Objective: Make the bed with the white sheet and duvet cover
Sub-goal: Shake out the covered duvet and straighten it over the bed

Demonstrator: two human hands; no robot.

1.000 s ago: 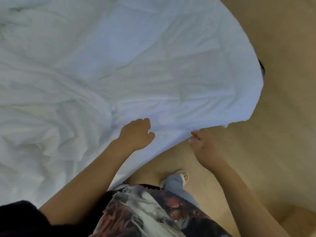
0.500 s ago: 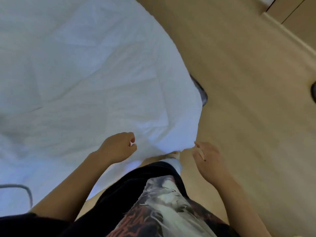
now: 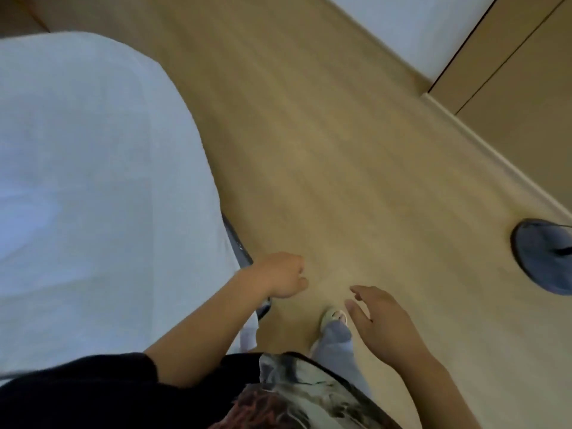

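The white duvet (image 3: 93, 187) lies fairly smooth over the bed on the left, its edge hanging down the bed's side. My left hand (image 3: 281, 275) is off the bed, just past its corner and above the floor, with the fingers curled in and nothing in them. My right hand (image 3: 383, 326) hovers over the floor to the right of it, fingers straight and a little spread, holding nothing. Neither hand touches the bedding.
A dark bed frame edge (image 3: 238, 243) shows under the duvet's hem. Light wooden floor (image 3: 340, 150) runs along the bed. A round dark base (image 3: 541, 258) stands at the right by the skirting. Wooden cupboard doors (image 3: 526, 72) fill the upper right. My slippered foot (image 3: 335, 317) is below the hands.
Both hands have let go of the duvet's edge and come off the bed. The view has swung right, so the bed now sits at the left and more floor shows.
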